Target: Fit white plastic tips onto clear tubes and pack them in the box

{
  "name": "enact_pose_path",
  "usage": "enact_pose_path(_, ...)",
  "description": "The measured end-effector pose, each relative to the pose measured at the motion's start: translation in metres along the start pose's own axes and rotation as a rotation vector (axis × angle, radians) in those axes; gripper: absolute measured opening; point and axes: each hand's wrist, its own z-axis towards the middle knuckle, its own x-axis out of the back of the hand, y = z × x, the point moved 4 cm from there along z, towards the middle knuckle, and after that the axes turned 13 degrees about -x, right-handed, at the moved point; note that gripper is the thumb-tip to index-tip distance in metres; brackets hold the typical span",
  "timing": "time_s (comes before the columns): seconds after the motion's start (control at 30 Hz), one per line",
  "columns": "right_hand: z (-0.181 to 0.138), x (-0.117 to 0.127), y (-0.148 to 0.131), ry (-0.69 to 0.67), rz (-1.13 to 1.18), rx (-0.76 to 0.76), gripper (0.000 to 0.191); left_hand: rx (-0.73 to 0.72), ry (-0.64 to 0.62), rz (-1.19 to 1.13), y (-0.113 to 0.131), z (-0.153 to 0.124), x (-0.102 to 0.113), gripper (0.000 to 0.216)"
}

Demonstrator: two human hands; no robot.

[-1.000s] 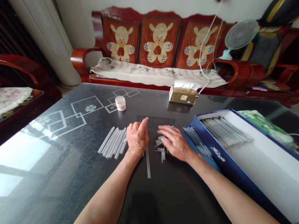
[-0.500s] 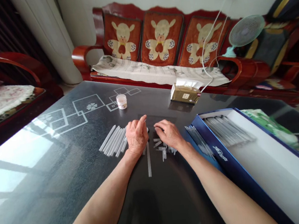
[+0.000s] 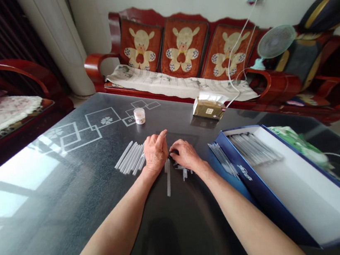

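My left hand (image 3: 156, 151) rests on the dark table with its fingers curled and the index finger pointing forward; what it grips is hidden behind the hand. Fingers bent together, my right hand (image 3: 186, 154) meets it at a small dark piece (image 3: 171, 154), too small to name. Below the left hand a long translucent strip (image 3: 169, 182) points toward me. Short clear pieces (image 3: 184, 172) lie under the right hand. Left of the left hand is a bundle of translucent white tubes (image 3: 130, 158), partly covered by it.
On the right stands a blue box (image 3: 304, 193) with a white inside, holding several thin grey rods (image 3: 254, 148). More rods (image 3: 223, 160) lie along its left side. A small round tub (image 3: 139, 116) and a tissue box (image 3: 208, 106) stand farther back. A green bag (image 3: 299, 144) lies behind the box.
My right hand has moved left from above the short pieces, and its fingertips are now close to my left hand. The left hand has barely moved. The view has shifted slightly.
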Motion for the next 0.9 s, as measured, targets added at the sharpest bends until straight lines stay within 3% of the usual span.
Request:
enact_pose_path(0.13, -0.012, 0.003, 0.003, 0.011, 0.057, 0.068, 0.012, -0.031, -0.147, 0.029, 0.007, 0.007, 0.002, 0.032)
enact_pose_path(0.27, -0.029, 0.022, 0.006, 0.14, 0.227, 0.081, 0.015, -0.105, -0.302, 0.01, 0.017, 0.006, 0.013, 0.03)
enact_pose_path(0.43, -0.069, 0.037, 0.024, 0.29, 0.581, 0.003, 0.019, -0.16, -0.285, -0.089, 0.039, -0.018, 0.033, 0.023)
enact_pose_path(0.6, -0.102, 0.017, 0.038, 0.345, 0.774, -0.11, 0.025, -0.233, -0.323, -0.107, 0.063, -0.039, 0.039, 0.026)
enact_pose_path(0.9, -0.101, -0.002, 0.04, 0.282, 0.877, -0.178, 0.019, -0.296, -0.345, -0.125, 0.067, -0.044, 0.035, 0.029)
